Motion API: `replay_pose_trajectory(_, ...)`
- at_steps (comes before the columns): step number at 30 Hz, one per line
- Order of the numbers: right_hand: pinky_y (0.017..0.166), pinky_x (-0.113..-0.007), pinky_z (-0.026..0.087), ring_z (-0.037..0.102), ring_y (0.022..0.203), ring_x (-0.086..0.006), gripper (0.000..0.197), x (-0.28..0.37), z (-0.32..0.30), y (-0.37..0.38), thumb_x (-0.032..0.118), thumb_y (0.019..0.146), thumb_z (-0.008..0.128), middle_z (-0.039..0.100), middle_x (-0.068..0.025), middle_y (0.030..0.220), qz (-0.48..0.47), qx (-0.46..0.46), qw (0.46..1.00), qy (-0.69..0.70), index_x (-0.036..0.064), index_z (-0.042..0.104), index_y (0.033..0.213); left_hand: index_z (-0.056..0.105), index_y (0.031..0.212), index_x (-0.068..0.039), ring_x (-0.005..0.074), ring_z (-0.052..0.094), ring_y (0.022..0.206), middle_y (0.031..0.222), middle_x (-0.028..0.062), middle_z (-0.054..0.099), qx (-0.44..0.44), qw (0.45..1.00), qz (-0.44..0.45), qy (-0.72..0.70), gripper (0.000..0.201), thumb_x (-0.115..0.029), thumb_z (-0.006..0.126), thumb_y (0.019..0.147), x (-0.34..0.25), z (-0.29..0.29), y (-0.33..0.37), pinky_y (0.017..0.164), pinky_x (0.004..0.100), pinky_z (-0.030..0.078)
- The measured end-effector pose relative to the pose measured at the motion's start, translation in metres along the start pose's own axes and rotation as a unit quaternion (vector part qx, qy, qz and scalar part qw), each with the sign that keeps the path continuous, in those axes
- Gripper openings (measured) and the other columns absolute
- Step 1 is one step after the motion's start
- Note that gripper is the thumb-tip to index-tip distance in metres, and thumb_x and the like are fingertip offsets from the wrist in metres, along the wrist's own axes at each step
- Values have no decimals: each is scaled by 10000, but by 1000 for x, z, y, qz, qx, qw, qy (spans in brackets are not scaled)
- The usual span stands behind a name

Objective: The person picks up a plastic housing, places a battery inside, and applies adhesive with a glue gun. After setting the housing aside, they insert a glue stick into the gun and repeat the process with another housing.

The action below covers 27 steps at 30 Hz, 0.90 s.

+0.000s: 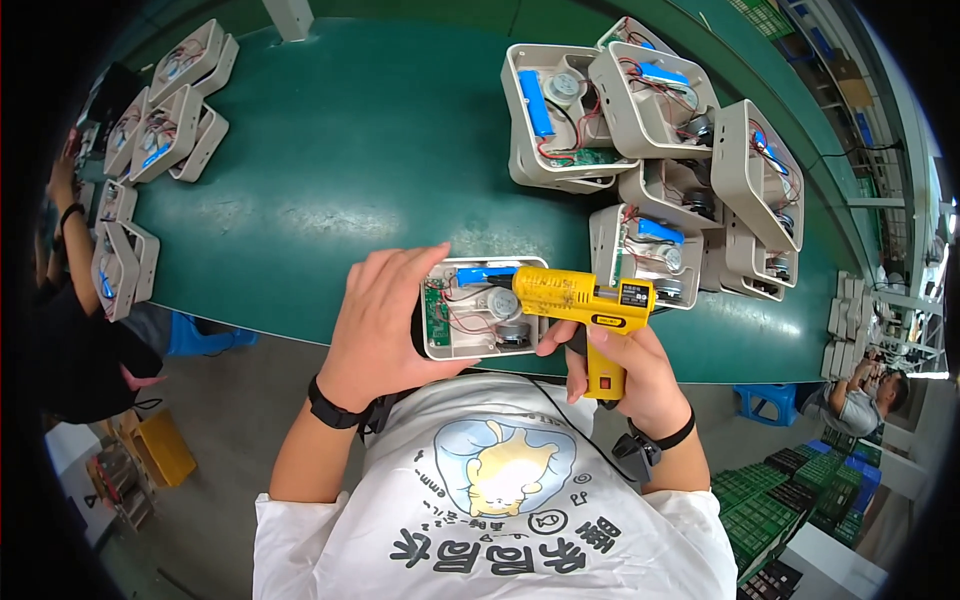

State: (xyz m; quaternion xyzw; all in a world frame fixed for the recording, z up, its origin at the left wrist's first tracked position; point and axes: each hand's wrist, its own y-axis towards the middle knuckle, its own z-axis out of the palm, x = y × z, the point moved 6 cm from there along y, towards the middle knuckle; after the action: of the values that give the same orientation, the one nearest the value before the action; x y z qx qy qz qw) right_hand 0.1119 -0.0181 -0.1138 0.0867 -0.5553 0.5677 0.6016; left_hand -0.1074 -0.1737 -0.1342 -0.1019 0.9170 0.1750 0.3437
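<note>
One big green table (340, 150) is filling much of the top of the view. Reading the view like a clock, a big pile of open plastic cases (640, 150) is sitting on it between one and two o'clock. A smaller pile of cases (186, 150) is resting at ten o'clock. A blue stool (208, 335) is standing near nine o'clock, by the table's edge.

The left hand (375, 320) is pinching an off-white case (470, 352) between thumb and fingers at its nine o'clock end. The right hand (640, 370) is wrapping around the handle of a yellow hot glue gun (560, 290), which is reaching over the case from three o'clock. The off-white case is sitting near the middle, by the table's near edge.

Inside it, a green circuit board (437, 312) is lining the nine o'clock side. A blue battery (475, 274) is lying at twelve o'clock. A black round part (513, 335) is sitting near five o'clock. The gun's dark nozzle (498, 283) is pointing at the battery; I cannot tell if they are touching.
</note>
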Motion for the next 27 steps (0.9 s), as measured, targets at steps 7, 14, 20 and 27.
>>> replay_pose_trajectory(7, 629, -314, 604, 708, 687, -181, 292, 0, 7, 2, 219, 1106, 655, 796, -259, 1191, -17, 3, 999, -46, -19, 691, 1270, 591, 1551, -64, 364, 635, 1291, 1451, 135, 696, -16, 999, 0, 28, 1056, -413, 1020, 651, 2, 1, -3, 1075, 494, 468)
replay_pose_trajectory(14, 600, -246, 550, 673, 671, -105, 315, 0, 18, 6, 254, 1134, 711, 807, -140, 1058, 32, -31, 974, -222, -13, 678, 1299, 581, 1556, -66, 354, 667, 1240, 1458, 127, 700, -33, 999, 21, 20, 1069, -407, 1024, 645, 1, 2, -4, 1036, 482, 488)
replay_pose_trajectory(20, 592, -240, 530, 642, 653, -84, 313, 1, 20, 6, 252, 1138, 715, 754, -60, 910, 40, -26, 969, -241, -18, 679, 1293, 577, 1549, -62, 342, 686, 1214, 1487, 114, 697, -50, 998, 44, 4, 1072, -380, 1032, 632, 1, 1, -9, 986, 465, 510)
replay_pose_trajectory(27, 579, -246, 518, 601, 638, -65, 316, 4, 25, 0, 230, 1137, 717, 685, -3, 813, -64, -33, 951, -300, -27, 677, 1317, 574, 1543, -60, 335, 693, 1208, 1496, 109, 698, -53, 998, 46, 1, 1074, -350, 1037, 619, 0, 0, -10, 966, 451, 517)
